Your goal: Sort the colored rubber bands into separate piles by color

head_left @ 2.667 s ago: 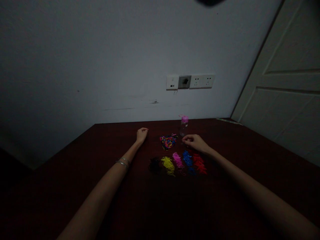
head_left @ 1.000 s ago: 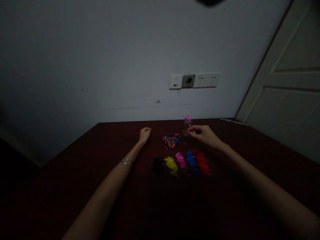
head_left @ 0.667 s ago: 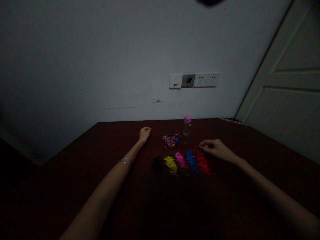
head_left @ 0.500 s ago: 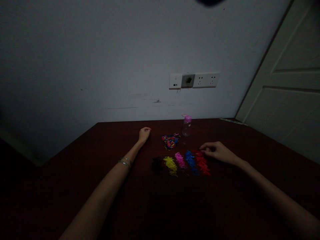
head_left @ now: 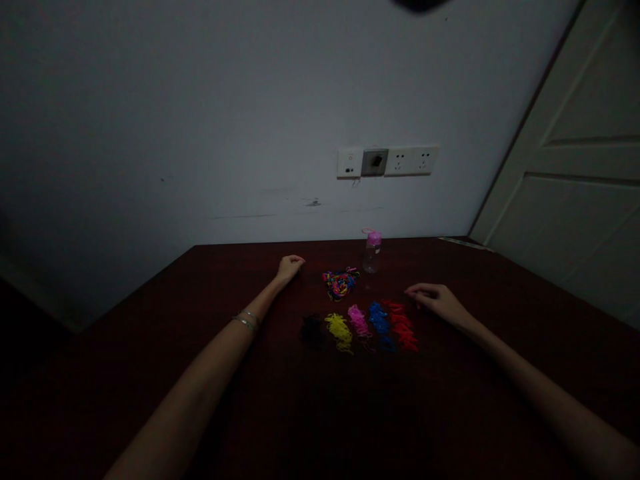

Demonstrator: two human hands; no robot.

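My left hand (head_left: pixel 291 267) rests on the table left of a mixed multicoloured pile (head_left: pixel 341 283), its fingers closed together; whether they hold anything is too small to tell. Nearer to me lie separate piles in a row: black (head_left: pixel 312 330), yellow (head_left: pixel 339 332), pink (head_left: pixel 359 321), blue (head_left: pixel 379 319) and red (head_left: pixel 402 327). They look like small bands or loops. My right hand (head_left: pixel 434 299) is just right of the red pile's far end, apart from it, with thumb and forefinger pinched together. Anything between those fingertips cannot be made out.
A clear bottle with a pink lid (head_left: pixel 373 252) stands upright behind the mixed pile. The dark red table (head_left: pixel 240 413) meets a pale wall with white sockets (head_left: pixel 410 161). A white panelled door (head_left: pixel 575 173) is at the right.
My right hand has moved slightly right, away from the red pile. My left hand has shifted a little to the right, its fingers more extended.
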